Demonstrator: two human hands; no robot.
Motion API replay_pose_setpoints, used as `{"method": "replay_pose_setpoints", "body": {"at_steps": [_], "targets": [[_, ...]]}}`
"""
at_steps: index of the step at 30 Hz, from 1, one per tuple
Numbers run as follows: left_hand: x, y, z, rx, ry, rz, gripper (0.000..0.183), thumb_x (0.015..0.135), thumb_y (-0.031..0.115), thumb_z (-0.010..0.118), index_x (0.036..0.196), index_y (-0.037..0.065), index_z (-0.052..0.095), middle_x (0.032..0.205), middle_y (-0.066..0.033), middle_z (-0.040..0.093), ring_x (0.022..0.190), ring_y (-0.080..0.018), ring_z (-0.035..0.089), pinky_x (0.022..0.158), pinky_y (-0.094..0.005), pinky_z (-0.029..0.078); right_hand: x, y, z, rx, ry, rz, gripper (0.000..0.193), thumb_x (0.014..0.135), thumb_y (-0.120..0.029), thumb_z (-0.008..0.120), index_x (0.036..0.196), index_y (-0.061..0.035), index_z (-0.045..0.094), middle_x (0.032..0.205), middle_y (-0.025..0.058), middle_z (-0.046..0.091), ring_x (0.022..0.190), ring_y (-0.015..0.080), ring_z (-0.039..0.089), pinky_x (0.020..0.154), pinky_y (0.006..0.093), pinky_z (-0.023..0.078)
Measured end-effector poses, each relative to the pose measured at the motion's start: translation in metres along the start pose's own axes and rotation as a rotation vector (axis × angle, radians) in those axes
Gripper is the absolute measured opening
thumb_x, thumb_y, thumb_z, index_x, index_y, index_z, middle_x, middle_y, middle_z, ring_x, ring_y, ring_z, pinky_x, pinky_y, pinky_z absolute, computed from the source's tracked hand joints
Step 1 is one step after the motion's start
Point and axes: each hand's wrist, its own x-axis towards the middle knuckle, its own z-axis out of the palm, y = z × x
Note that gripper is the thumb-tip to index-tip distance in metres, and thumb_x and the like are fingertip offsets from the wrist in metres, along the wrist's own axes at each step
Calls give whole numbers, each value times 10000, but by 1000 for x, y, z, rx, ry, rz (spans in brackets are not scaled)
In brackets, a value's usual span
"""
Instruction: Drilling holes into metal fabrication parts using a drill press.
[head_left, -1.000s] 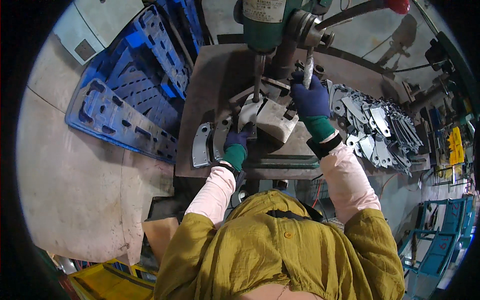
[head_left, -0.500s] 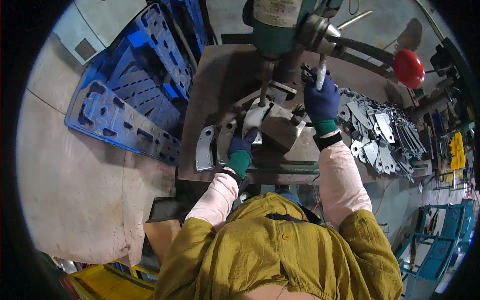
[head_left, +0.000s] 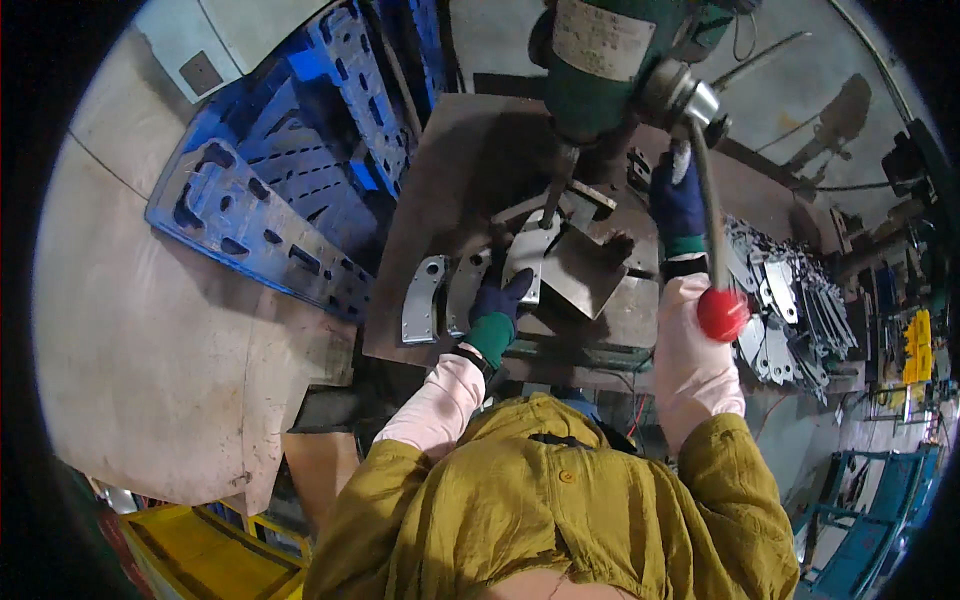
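Note:
A flat grey metal plate lies beneath the drill bit of a green drill press, with the bit's tip at its far end. My left hand, in a dark blue glove with a green cuff, grips the plate's near end, thumb on top. My right hand, gloved alike, is up at the press's feed handle, closed round its whitish grip; the fingers are partly hidden. A second feed lever with a red ball knob passes in front of my right wrist. Two curved plates lie left of my left hand.
A heap of loose metal plates covers the right side of the brown worktable. An angled metal block sits right of the drilled plate. Blue plastic pallets stand at the left, and a yellow cart at the lower left.
The feed levers have turned: the red knob has swung down and toward me, over my right forearm. My left hand stays on the plate. The whole view has shifted slightly.

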Motion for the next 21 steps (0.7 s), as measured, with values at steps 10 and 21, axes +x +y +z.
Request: {"method": "replay_pose_setpoints", "body": {"at_steps": [10, 21], "targets": [[-12, 12, -2, 23, -73, 65, 752, 839, 288, 729, 1492, 211, 365, 1351, -97, 525, 1029, -195, 595, 735, -323, 548, 60, 63, 19, -191, 131, -257, 382, 754, -309, 708, 1067, -114, 608, 858, 141, 631, 772, 370, 627, 643, 506, 499], [13, -8, -11, 501, 105, 139, 806, 748, 579, 727, 1324, 41, 553, 1103, -178, 669, 883, -294, 674, 751, -383, 528, -32, -32, -26, 429, -296, 358, 264, 845, -274, 670, 987, -51, 674, 789, 156, 680, 704, 310, 671, 651, 391, 522]]}}
